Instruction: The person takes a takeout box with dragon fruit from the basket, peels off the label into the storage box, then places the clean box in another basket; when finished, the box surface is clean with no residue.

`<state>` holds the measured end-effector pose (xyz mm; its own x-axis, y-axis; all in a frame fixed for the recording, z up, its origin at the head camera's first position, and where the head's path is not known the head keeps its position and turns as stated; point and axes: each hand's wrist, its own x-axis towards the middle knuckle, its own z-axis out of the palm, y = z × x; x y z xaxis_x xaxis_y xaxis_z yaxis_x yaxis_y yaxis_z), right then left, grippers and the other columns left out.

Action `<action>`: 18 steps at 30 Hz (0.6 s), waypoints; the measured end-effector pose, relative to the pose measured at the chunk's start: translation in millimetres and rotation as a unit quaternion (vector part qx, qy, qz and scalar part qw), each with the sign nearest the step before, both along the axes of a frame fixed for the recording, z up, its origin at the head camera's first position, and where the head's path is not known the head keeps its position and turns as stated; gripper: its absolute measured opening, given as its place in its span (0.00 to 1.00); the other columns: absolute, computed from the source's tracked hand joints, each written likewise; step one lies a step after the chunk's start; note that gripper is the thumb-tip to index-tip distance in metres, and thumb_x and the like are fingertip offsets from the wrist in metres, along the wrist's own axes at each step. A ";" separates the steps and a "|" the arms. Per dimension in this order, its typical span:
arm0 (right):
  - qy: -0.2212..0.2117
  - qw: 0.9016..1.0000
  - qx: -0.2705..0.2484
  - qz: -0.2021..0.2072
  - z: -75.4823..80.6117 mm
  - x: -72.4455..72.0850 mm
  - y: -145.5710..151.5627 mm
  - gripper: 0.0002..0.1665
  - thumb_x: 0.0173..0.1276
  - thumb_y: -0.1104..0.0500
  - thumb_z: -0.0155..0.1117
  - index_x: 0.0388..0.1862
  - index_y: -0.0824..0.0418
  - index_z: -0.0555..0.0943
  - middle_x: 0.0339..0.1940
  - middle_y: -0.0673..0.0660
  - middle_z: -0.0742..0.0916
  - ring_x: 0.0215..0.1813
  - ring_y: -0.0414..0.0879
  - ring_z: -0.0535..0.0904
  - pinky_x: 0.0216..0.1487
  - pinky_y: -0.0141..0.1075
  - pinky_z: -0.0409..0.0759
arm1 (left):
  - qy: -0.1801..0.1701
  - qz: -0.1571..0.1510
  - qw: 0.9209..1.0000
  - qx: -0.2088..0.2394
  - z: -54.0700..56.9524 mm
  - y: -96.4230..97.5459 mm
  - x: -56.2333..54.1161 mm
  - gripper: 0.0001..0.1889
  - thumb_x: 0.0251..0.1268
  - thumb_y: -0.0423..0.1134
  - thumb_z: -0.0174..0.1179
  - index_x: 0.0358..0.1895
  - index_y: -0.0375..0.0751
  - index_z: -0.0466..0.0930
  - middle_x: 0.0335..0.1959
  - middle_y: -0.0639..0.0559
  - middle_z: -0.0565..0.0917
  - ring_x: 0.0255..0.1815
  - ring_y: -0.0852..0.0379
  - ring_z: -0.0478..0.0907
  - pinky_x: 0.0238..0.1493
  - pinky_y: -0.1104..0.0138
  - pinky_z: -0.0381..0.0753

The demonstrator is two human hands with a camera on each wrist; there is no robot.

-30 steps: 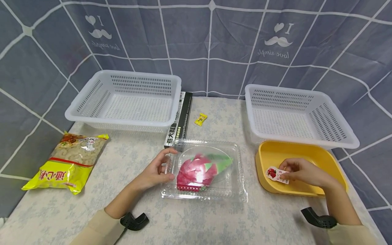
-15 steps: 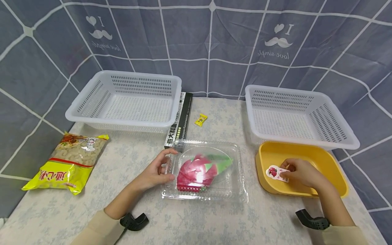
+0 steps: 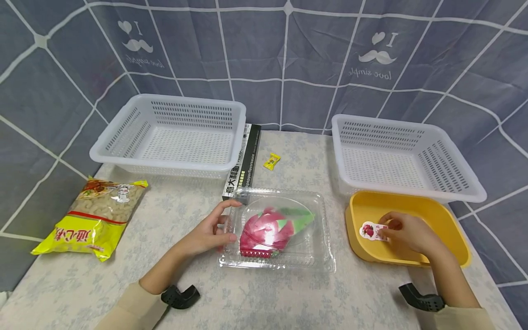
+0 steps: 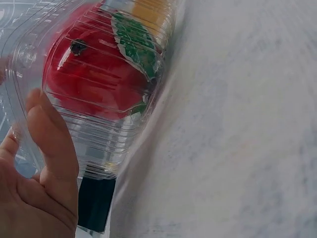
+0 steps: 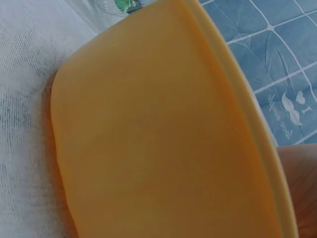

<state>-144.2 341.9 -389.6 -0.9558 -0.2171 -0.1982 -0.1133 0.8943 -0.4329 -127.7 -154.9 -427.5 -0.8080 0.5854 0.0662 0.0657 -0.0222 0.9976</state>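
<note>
A clear plastic clamshell container [image 3: 313, 256] stands at the middle of the table, with a pink and green dragon fruit [image 3: 266, 229] inside. My left hand [image 3: 208, 233] holds its left side, index finger at the upper corner and thumb at the edge. In the left wrist view the thumb [image 4: 52, 136] lies along the container's corner. My right hand [image 3: 408, 233] reaches into a yellow plastic basin [image 3: 355, 243] and pinches a small white tag with a red fruit print [image 3: 369, 230] over its left part. In the right wrist view the basin wall [image 5: 148, 124] hides most of this hand.
White perforated baskets stand behind, one at left [image 3: 165, 162] and one at right [image 3: 412, 188]. A black and white box [image 3: 249, 156] lies beside the left basket, a yellow wrapped candy [image 3: 272, 161] near it. A pasta bag [image 3: 95, 220] lies at far left.
My right wrist has shifted slightly left, and the tag in its fingers has turned a little flatter. My left hand and the container look unchanged.
</note>
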 end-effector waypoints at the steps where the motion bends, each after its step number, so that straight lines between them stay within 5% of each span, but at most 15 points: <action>1: 0.002 1.000 0.001 -0.006 1.1 0.4 -0.2 0.19 0.64 0.53 0.69 0.46 0.66 0.81 0.34 0.56 0.84 0.38 0.53 0.77 0.39 0.46 0.77 | 0.006 0.002 1.000 -0.005 0.0 0.3 0.0 0.35 0.65 0.31 0.62 0.70 0.44 0.53 0.35 0.36 0.75 0.15 0.59 0.72 0.14 0.68 0.76; 6: 0.022 0.999 -0.009 -0.047 6.5 3.1 -2.9 0.25 0.70 0.51 0.63 0.54 0.70 0.78 0.42 0.66 0.84 0.45 0.61 0.77 0.43 0.52 0.76 | 0.018 0.006 1.000 0.006 0.2 2.5 0.7 0.36 0.64 0.27 0.61 0.70 0.42 0.52 0.34 0.40 0.75 0.14 0.60 0.71 0.13 0.68 0.74; 13: 0.097 0.989 -0.045 -0.100 9.2 8.5 -5.3 0.18 0.69 0.59 0.64 0.50 0.71 0.79 0.35 0.61 0.84 0.40 0.58 0.78 0.33 0.34 0.73 | 0.014 0.020 1.000 0.016 -1.0 5.1 1.9 0.34 0.64 0.30 0.61 0.70 0.43 0.54 0.33 0.37 0.74 0.13 0.61 0.70 0.10 0.68 0.73; 18: 0.141 0.978 -0.070 -0.134 11.7 9.9 -2.9 0.15 0.69 0.60 0.65 0.48 0.71 0.80 0.32 0.59 0.83 0.35 0.38 0.75 0.26 0.27 0.70 | 0.013 0.028 0.999 0.015 -0.8 5.9 1.9 0.35 0.62 0.31 0.64 0.69 0.43 0.54 0.27 0.46 0.70 0.12 0.62 0.68 0.09 0.68 0.71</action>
<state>-134.3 339.0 -377.9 -0.9946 0.0433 0.0946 -0.0145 0.8424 -0.5386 -125.8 -149.0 -428.3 -0.8373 0.5367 0.1045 0.0939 -0.0470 0.9945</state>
